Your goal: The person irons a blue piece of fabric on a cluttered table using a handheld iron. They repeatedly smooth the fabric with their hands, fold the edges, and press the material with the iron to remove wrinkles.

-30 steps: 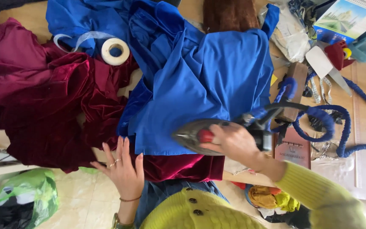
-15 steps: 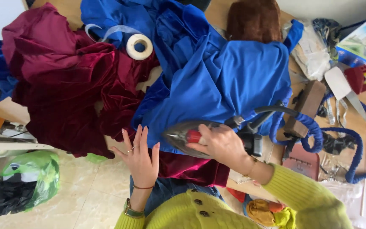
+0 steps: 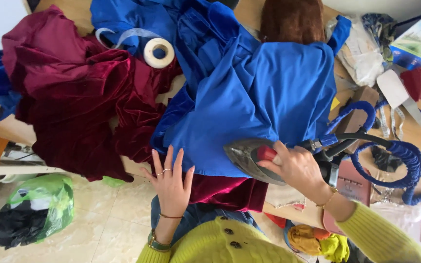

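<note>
Her right hand (image 3: 296, 168) grips the handle of the grey steam iron (image 3: 249, 158), whose nose points left along the royal-blue cotton garment (image 3: 269, 102) at the wooden desk's (image 3: 6, 129) near edge, while her left hand (image 3: 171, 182) lies open, fingers spread, flat on the hem just left of it.

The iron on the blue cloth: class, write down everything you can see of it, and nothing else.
The iron is dark grey metal, pointed at its left end, with a red button on top. It lies on the near edge of the blue cloth, sole down. The right hand grips its handle, thumb by the red button. A cord wrapped in blue runs off to the right in loops. The left hand rests flat beside it, apart.
</note>
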